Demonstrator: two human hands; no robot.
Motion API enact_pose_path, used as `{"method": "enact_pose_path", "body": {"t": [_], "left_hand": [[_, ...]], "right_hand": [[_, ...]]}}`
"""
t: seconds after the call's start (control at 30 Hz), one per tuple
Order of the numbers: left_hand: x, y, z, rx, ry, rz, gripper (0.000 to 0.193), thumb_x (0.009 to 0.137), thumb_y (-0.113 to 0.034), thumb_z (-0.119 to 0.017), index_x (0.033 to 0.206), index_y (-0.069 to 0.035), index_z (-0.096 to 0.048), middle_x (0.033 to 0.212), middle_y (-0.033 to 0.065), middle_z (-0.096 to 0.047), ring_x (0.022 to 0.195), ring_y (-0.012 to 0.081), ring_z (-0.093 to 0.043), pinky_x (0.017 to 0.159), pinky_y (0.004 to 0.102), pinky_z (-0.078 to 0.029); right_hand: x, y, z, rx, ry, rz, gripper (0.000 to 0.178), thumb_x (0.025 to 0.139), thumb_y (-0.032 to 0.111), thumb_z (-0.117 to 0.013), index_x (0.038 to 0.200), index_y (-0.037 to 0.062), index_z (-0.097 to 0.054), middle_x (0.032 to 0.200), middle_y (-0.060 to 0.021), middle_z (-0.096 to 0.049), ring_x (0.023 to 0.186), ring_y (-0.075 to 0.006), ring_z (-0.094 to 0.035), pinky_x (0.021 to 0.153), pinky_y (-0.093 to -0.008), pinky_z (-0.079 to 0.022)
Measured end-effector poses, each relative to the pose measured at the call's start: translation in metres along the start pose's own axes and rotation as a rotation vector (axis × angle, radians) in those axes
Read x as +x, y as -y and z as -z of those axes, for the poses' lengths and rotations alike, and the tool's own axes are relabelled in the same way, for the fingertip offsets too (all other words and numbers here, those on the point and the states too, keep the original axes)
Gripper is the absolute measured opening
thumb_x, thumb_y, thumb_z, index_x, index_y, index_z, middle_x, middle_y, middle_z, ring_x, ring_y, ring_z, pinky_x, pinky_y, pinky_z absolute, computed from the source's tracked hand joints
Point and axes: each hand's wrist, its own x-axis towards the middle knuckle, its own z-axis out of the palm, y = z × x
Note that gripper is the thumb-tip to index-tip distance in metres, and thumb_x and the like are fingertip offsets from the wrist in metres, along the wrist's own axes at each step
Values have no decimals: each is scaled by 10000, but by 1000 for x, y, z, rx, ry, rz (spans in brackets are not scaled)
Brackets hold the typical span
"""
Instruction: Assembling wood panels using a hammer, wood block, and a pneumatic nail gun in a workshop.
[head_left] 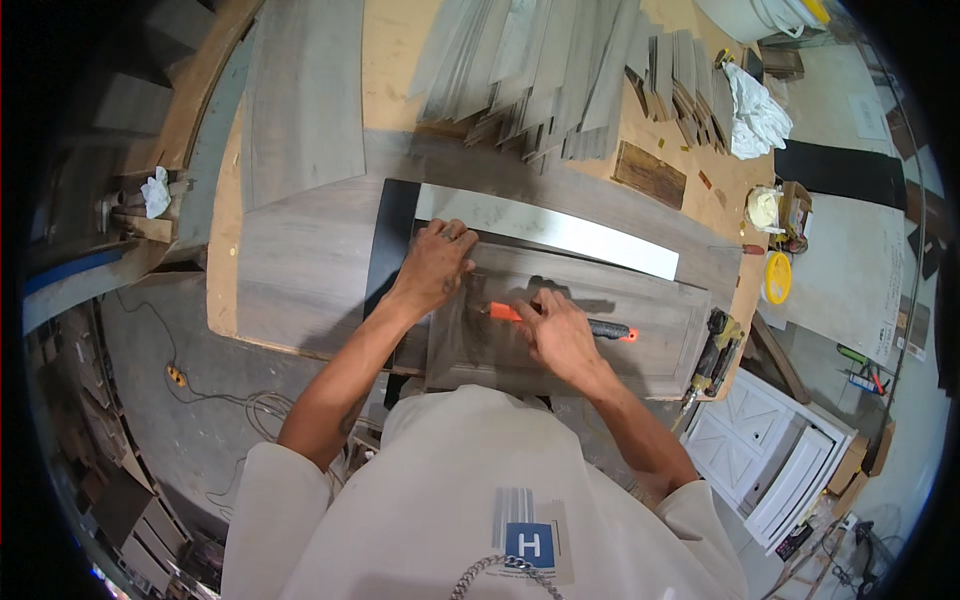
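At the far left, a crumpled white paper (155, 193) sits on a ledge, and below it an orange plug (177, 376) lies on the floor beside its cable. The tan workbench (223, 265) begins next, with a wide grey wood-grain board (305, 90) across its upper left part. A dark flat strip (388, 245) lies under the left wrist, meeting the end of a silver metal straightedge (560, 233). The left hand (435, 262) rests palm down by that corner, fingers bent near the straightedge; whether they pinch anything, I cannot tell. Under both hands, along the near edge of the bench, lies a grey framed door panel (660, 355). Above the panel's middle, the right hand (562, 335) is closed around an orange-and-black handled tool (610, 329), its orange end pointing left and its tip too small to identify. Thin grey strips (540, 70) fan across the far side, then come a brown wood offcut (650, 174), an air tool (712, 352) at the bench's right edge, crumpled white plastic (757, 115) and a yellow-rimmed lid (777, 277).
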Motion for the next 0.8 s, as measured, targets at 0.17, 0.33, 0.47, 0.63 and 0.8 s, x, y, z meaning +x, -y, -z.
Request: {"method": "enact_pose_path", "body": {"t": [0.17, 0.33, 0.47, 0.63, 0.8], "left_hand": [[2, -3, 3, -17, 9, -11, 331, 837, -106, -705, 1147, -46, -606, 1147, 105, -590, 1109, 353, -525, 933, 470, -443], [-2, -2, 0, -40, -20, -12, 327, 837, -112, -707, 1142, -46, -608, 1129, 111, -588, 1110, 350, -526, 937, 469, -442], [-3, -3, -4, -27, -25, 23, 389, 827, -119, -718, 1193, -50, -604, 1163, 114, -593, 1131, 349, -527, 949, 466, -439], [-6, -17, 3, -27, -10, 69, 464, 814, -100, -721, 1256, -57, -588, 1214, 114, -603, 1157, 339, -527, 967, 464, -430], [-8, -20, 0, 31, -41, 27, 507, 800, -43, -703, 1289, -50, -569, 1274, 115, -598, 1200, 333, -520, 1015, 459, -404]], "right_hand": [[0, 4, 4, 10, 26, -26, 399, 787, 118, -727, 1170, 58, -630, 915, -126, -534, 873, -292, -583, 720, -423, -508], [1, 5, 5, -3, 31, -34, 378, 800, 128, -727, 1160, 57, -635, 910, -124, -535, 859, -288, -581, 718, -416, -507], [-4, 4, 2, 13, 0, -46, 342, 820, 132, -721, 1144, 53, -641, 914, -120, -537, 846, -286, -577, 719, -418, -503], [-14, 4, -5, 67, -58, -89, 336, 841, 137, -719, 1158, 56, -640, 906, -116, -543, 839, -286, -576, 717, -419, -499], [-18, 2, -12, 62, -44, -132, 409, 800, 95, -737, 1199, 83, -647, 919, -100, -558, 855, -287, -588, 699, -421, -506]]}}
